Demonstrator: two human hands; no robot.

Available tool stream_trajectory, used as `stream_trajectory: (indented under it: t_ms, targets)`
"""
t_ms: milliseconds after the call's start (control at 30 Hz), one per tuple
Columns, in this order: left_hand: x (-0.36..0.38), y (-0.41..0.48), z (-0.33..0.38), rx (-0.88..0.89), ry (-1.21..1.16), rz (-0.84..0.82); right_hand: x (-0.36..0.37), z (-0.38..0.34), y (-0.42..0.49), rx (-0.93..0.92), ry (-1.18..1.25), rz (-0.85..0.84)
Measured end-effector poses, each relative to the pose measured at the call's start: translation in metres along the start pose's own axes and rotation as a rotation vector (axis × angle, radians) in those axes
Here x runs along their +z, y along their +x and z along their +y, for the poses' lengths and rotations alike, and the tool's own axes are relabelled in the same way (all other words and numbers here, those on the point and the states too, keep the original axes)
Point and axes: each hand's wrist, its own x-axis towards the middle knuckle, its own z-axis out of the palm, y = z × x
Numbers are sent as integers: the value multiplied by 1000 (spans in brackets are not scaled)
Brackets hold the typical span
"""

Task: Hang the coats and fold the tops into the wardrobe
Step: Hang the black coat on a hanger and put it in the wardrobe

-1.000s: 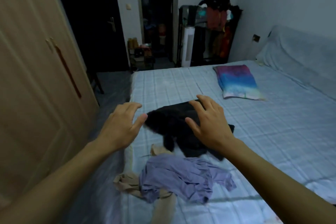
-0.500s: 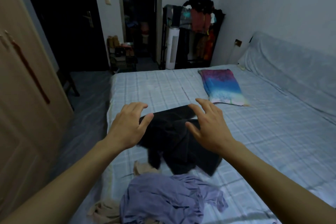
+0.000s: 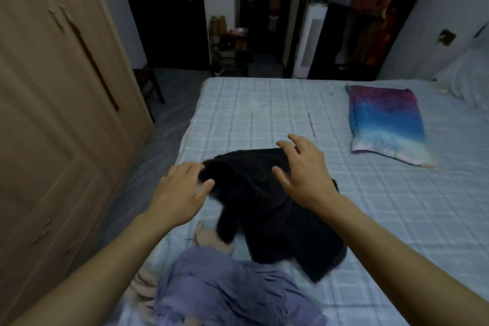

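Spreads the left hand, fingers loose and gripping nothing, at the left edge of the black top and the right hand, likewise released, above its far end, that top crumpled on the bed just beyond a purple top, a folded rainbow top farther right, wardrobe closed at left.

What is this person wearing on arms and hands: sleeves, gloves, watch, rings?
Nothing that shows. The left hand and right hand are bare: no gloves, no ring visible. The left forearm and right forearm are bare to the frame edge, with no sleeve, watch or bracelet in view.
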Motion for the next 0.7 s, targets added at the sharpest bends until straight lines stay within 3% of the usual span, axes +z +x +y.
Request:
stream_trajectory:
  t_ms: [333,700]
  targets:
    - [38,32,-33,-115,20,-30,79,0,48,-109,33,-167]
    - [145,87,-97,-200,-80,-182,199,-8,109,-130,20,-393]
